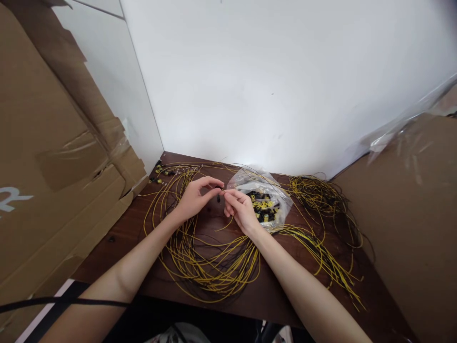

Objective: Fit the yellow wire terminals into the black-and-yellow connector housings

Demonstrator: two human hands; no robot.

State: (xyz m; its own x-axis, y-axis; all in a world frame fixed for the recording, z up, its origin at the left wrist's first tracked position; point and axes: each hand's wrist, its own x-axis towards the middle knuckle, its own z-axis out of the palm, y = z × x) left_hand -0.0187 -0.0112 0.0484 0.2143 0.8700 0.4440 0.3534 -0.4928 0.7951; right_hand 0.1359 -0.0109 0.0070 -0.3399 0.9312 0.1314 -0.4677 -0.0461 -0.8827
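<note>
My left hand (195, 197) pinches a small black connector (218, 196) between thumb and fingertips. My right hand (242, 209) is closed on a thin wire, whose yellow end (225, 226) hangs below the fingers. The fingertips of both hands meet; just how wire and connector sit together there is too small to tell. Right beside my right hand lies a clear plastic bag (285, 202) holding many black and yellow connectors (266, 205). Under my forearms spreads a large loose coil of yellow and black wires (214, 281).
A tangled wire bundle (317, 193) lies at the back right, with straight wire ends (332, 262) fanning out before it. Several small connectors (159, 169) sit in the back left corner. Cardboard (64, 143) stands left, more cardboard (403, 190) right, a white wall (271, 85) behind.
</note>
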